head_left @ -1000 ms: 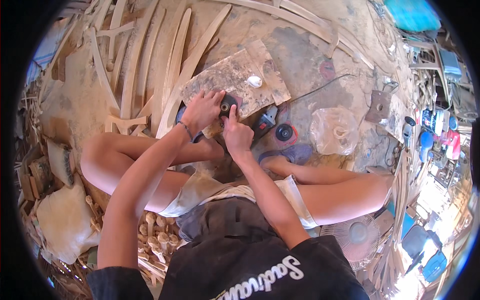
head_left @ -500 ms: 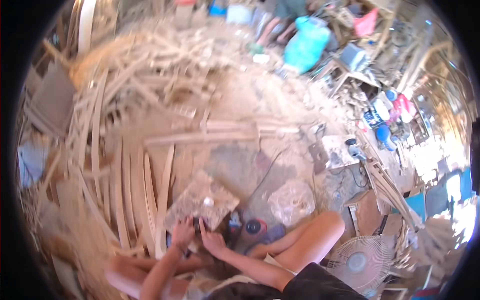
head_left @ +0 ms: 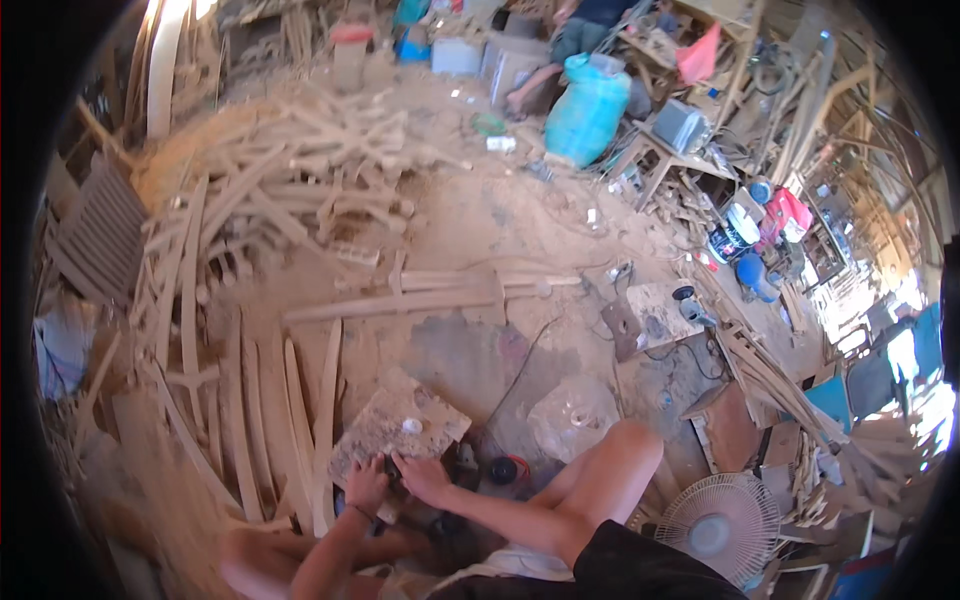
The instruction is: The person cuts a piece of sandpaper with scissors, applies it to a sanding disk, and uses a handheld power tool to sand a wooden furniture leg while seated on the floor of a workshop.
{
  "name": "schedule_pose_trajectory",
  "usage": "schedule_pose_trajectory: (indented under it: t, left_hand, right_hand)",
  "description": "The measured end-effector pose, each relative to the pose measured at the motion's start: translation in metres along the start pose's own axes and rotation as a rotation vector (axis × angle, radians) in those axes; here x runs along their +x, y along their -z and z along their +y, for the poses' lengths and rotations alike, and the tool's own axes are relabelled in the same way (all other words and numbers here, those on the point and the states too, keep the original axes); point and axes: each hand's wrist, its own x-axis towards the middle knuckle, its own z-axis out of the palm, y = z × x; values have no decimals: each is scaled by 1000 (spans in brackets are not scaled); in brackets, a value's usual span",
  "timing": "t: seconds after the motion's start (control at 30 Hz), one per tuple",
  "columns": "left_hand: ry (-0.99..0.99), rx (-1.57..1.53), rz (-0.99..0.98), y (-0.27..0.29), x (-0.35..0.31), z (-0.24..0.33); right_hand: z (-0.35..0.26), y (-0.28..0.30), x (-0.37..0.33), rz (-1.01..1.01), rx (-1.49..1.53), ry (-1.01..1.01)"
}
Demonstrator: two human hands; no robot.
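Observation:
My left hand (head_left: 367, 486) and my right hand (head_left: 423, 479) meet at the near edge of a speckled, dusty slab (head_left: 385, 418), low between my crossed legs. Between the fingers of both hands a small dark object (head_left: 392, 466) shows; its kind is too small to make out. The fingers of each hand look curled in around it. On the slab, just beyond my hands, sits a small white round thing (head_left: 412, 426). To the right of my right hand a dark round object with a red rim (head_left: 508, 469) lies on the floor.
Long curved wooden strips (head_left: 327, 420) lie on the left, with a heap of wood pieces (head_left: 300, 180) behind. A clear plastic bag (head_left: 573, 418) is at right, beside my knee. A fan (head_left: 712, 535) stands nearer. Farther off are a turquoise sack (head_left: 588, 112) and another person's leg (head_left: 535, 88).
The view has shifted, so the background sits lower now. My right index finger, stretched out before, is now drawn in with the others; both hands stay at the slab's near edge.

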Motion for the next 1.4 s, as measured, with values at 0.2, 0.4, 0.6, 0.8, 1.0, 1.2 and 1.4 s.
schedule_pose_trajectory:
  t: [0.2, 0.4, 0.6, 0.8, 1.0, 1.2, 1.4]
  left_hand:
    - [24, -88, -83, 2, -4, 3]
    - [22, -229, -75, 21, -3, -4]
    - [32, -364, -163, 22, -3, -6]
    - [41, -426, -73, 7, -5, -11]
    - [14, -382, -130, 17, -2, -10]
    - [-2, -300, -137, 22, -1, -9]
    - [52, -476, -125, 25, -2, -15]
  right_hand:
    - [5, 3, 0, -332, 25, -8]
    - [7, 14, 1, -321, 148, 27]
    - [10, 22, 8, -385, 202, 32]
    - [6, 18, 4, -287, 180, 54]
    - [4, 20, 7, -316, 95, 83]
    - [5, 19, 10, -312, 49, 127]
    - [5, 19, 10, -325, 46, 118]
